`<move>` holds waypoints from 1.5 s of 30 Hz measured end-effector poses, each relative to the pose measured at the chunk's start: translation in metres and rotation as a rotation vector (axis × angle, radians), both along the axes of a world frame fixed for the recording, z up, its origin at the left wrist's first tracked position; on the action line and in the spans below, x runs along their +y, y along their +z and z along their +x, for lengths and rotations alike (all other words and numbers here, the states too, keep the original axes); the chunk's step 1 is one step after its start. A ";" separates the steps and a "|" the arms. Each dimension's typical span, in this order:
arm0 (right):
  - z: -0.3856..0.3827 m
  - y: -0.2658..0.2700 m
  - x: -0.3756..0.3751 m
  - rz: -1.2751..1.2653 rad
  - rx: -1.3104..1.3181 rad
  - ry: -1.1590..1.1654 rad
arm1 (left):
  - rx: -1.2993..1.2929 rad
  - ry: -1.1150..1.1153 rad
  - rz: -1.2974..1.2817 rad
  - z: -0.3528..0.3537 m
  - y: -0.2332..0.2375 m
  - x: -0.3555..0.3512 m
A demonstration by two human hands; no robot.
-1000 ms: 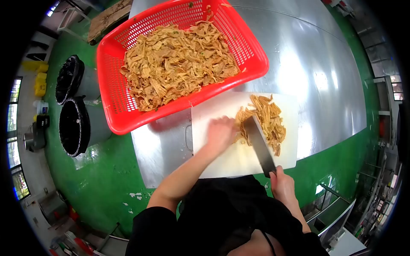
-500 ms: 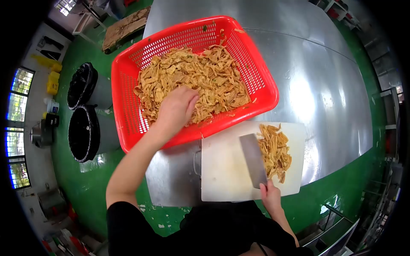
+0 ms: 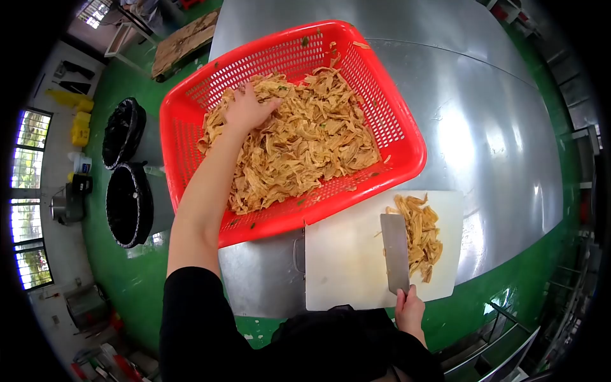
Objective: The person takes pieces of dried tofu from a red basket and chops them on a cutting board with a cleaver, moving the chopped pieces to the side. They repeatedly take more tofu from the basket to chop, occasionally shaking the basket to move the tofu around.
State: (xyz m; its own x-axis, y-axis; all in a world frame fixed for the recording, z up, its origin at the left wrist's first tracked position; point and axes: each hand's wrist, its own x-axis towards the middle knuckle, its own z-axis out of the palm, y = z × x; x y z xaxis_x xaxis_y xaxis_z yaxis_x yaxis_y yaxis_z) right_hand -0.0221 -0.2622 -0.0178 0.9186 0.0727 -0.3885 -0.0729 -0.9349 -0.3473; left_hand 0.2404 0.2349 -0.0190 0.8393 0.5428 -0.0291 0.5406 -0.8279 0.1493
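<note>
Working the shredded strips in the red basket at 12 o'clock in the head view suits the left hand at 11 o'clock, fingers spread, while the right hand at 5 o'clock, clamped on the cleaver, should hold it steady beside the smaller heap on the cutting board.

Rectangular plastic basket: bright red, walls patterned with rows of small perforations. Heaped shredded food strips: golden tan, flecked green. Smaller pile of shredded strips: golden brown. Rectangular cutting board: white, faintly yellowed. Broad metal cleaver: grey blade. Sheet-metal table: silver-grey, white glare patches. Smooth floor: glossy green. Short fabric sleeve: plain black.
</note>
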 end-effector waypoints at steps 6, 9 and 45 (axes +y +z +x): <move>0.003 -0.004 -0.001 0.041 -0.050 0.033 | 0.285 -0.108 -0.471 0.029 0.029 -0.068; 0.002 -0.004 -0.001 0.006 -0.070 0.050 | 0.130 -0.497 -0.272 0.008 0.029 -0.176; 0.002 -0.002 -0.002 0.042 -0.089 0.063 | -0.070 -1.293 0.463 0.004 -0.025 -0.137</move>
State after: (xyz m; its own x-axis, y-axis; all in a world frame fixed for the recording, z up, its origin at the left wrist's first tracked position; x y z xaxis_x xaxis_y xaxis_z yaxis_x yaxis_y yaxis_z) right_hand -0.0203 -0.2639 -0.0198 0.9424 0.1458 -0.3012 0.0182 -0.9211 -0.3889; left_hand 0.2439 0.0981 -0.0438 0.7421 -0.6703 0.0020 -0.6429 -0.7126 -0.2809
